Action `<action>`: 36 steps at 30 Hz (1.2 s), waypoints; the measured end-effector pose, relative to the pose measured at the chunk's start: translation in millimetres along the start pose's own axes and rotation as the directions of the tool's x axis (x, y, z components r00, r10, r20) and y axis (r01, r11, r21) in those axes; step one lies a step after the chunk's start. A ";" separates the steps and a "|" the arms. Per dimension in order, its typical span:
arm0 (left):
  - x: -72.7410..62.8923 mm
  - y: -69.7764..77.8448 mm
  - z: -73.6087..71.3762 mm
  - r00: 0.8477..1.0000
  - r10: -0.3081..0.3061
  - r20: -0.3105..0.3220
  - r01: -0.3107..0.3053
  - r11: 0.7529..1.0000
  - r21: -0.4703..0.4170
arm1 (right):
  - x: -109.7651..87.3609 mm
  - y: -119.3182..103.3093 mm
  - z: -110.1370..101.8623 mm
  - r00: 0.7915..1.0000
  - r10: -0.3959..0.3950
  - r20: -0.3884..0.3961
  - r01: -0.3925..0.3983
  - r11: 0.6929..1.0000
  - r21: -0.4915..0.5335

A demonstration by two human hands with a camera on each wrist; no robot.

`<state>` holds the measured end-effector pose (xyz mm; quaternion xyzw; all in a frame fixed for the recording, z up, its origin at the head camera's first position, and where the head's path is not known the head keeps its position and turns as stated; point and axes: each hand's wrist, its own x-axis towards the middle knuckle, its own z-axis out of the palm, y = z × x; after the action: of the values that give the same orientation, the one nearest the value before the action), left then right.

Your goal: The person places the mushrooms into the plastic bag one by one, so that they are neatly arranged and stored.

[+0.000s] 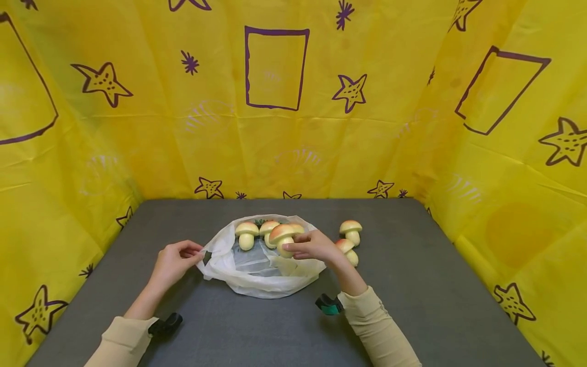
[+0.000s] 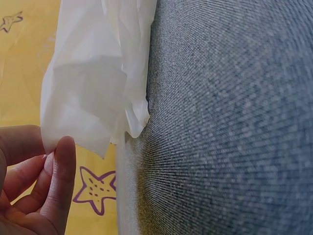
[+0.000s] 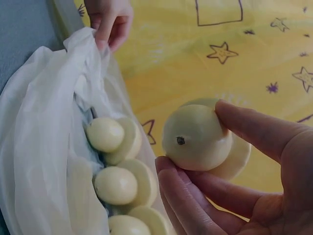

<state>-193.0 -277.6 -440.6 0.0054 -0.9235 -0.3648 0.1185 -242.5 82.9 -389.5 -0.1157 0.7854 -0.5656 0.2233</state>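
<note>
A white plastic bag (image 1: 263, 285) lies on the table with its mouth spread wide. My left hand (image 1: 171, 265) pinches the bag's left edge between thumb and fingers, as the left wrist view also shows. Over the bag's opening, my right hand (image 1: 316, 245) holds a toy mushroom (image 1: 281, 235) by its stem; the right wrist view shows the stem's end (image 3: 198, 137) facing the camera. Inside the bag several more mushrooms (image 1: 246, 235) sit in a row along the far side, one partly hidden behind the held one.
Two mushrooms, one farther back (image 1: 351, 232) and one nearer (image 1: 347, 251), lie on the grey table (image 1: 257, 336) just right of the bag. Yellow cloth walls (image 1: 275, 153) with purple drawings enclose the table at the back and both sides.
</note>
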 end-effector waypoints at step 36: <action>1.9 -2.7 -1.2 0.999 0.013 -0.031 -0.013 1.000 0.010 | 46.1 -8.8 52.9 0.995 0.097 0.025 -0.098 0.995 0.034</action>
<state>-194.8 -280.6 -441.2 0.0056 -0.9233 -0.3594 0.1354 -257.9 15.6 -405.1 -0.0797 0.7773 -0.5665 0.2617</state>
